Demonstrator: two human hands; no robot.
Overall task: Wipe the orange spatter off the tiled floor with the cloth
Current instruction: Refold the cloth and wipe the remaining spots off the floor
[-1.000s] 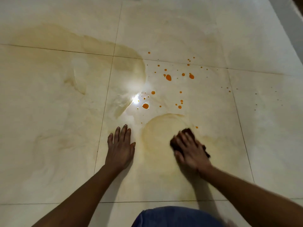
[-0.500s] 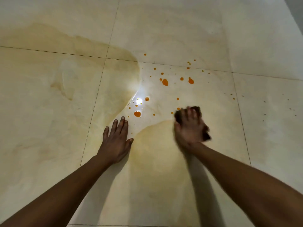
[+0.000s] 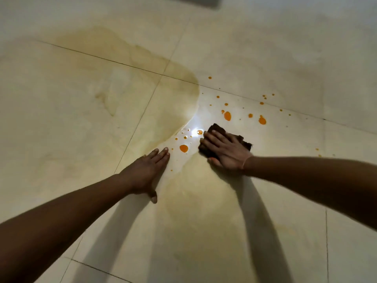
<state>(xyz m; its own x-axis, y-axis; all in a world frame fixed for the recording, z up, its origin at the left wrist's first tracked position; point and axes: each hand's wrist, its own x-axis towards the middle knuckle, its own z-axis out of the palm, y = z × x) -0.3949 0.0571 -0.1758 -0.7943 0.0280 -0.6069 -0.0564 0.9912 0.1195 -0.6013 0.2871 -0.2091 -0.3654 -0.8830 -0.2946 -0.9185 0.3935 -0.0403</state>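
Orange spatter [image 3: 227, 116] dots the cream tiled floor [image 3: 265, 58] in the middle of the view, with one large drop [image 3: 183, 148] between my two hands. My right hand [image 3: 226, 152] presses flat on a dark brown cloth [image 3: 217, 128], whose far edge sticks out past my fingers. The cloth lies just right of the bright light glare and below the biggest drops. My left hand [image 3: 145, 170] rests flat on the floor with fingers together, holding nothing, left of the large drop.
Wide yellowish wet smears [image 3: 126, 52] cover the tiles at the upper left and beneath my arms [image 3: 200, 193]. Grout lines cross the floor. A dark edge [image 3: 204, 1] shows at the top. Small drops [image 3: 317, 150] lie to the far right.
My right hand has carried the cloth up and left over the spatter, toward the glare. The drops near the cloth's earlier spot are gone. The view has tilted and moved closer.
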